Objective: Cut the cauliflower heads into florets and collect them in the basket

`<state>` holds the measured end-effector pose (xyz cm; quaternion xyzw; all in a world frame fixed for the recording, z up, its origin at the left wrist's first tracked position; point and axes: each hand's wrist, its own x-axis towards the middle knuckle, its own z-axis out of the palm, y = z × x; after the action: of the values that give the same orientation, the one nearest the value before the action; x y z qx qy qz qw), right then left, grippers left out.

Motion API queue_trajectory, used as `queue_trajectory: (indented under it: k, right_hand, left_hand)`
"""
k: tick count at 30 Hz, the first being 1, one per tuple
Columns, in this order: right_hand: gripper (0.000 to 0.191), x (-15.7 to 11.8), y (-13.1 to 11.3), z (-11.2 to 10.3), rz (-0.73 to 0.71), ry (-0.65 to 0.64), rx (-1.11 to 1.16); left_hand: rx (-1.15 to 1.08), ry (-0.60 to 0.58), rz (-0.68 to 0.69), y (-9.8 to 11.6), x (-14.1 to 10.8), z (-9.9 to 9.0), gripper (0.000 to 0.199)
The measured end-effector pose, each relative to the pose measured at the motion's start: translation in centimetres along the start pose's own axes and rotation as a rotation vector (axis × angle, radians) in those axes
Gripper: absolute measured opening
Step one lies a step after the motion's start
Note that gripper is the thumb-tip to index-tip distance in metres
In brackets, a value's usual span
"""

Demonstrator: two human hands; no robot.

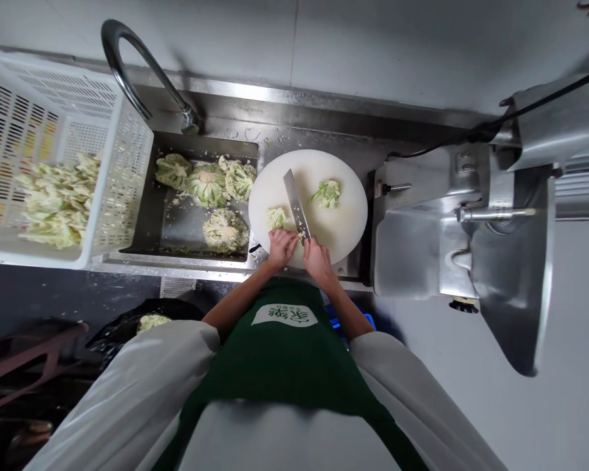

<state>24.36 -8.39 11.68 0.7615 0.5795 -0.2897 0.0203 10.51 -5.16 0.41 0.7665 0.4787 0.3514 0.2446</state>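
Note:
My right hand [318,257] is wrapped round the handle of a cleaver [295,203], whose broad blade points away from me over a round white cutting board [348,226]. Close to the blade's left side, my left hand [281,248] is closed on a small cauliflower piece [300,238], partly hidden by the fingers. Just beyond that hand lies a pale cauliflower chunk [277,218]. A greener cauliflower chunk [328,193] rests on the board to the right of the blade.
Several cauliflower heads [226,230] lie in the steel sink [177,226] on the left, under a curved faucet [142,55]. Farther left, a white perforated crate [120,176] contains cut cauliflower [61,203]. A metal slicing machine [422,229] stands right of the board.

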Motion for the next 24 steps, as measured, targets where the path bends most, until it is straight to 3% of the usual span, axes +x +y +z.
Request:
queue_trajectory:
  k: [4,8,15,18,20,24]
  right_hand:
    - [0.038,1.1,0.3,1.0,0.018,-0.033,0.019]
    - [0.038,1.7,1.2,0.6,0.065,0.002,0.056]
    - [0.038,0.6,1.8,-1.3,0.124,0.109,0.114]
    - [0.038,-0.4,1.4,-1.4,0.110,0.139,0.145]
    - [0.038,-0.9,1.1,-1.4,0.101,0.149,0.171]
    - [0.038,-0.5,0.4,-1.5,0.090,0.167,0.206]
  left_hand:
    - [0.007,-0.078,-0.023,-0.3,-0.9,-1.1,0.027]
    - [0.014,-0.114,-0.100,-0.6,-2.0,-2.1,0.030]
    - [-0.014,-0.135,-0.134,0.8,-1.8,-0.6,0.032]
    - [-0.041,-0.135,-0.100,1.5,-1.7,-0.9,0.030]
    - [-0.045,-0.065,-0.098,1.2,-1.2,-2.0,0.028]
    - [-0.014,0.215,-0.211,-0.9,1.3,-5.0,0.030]
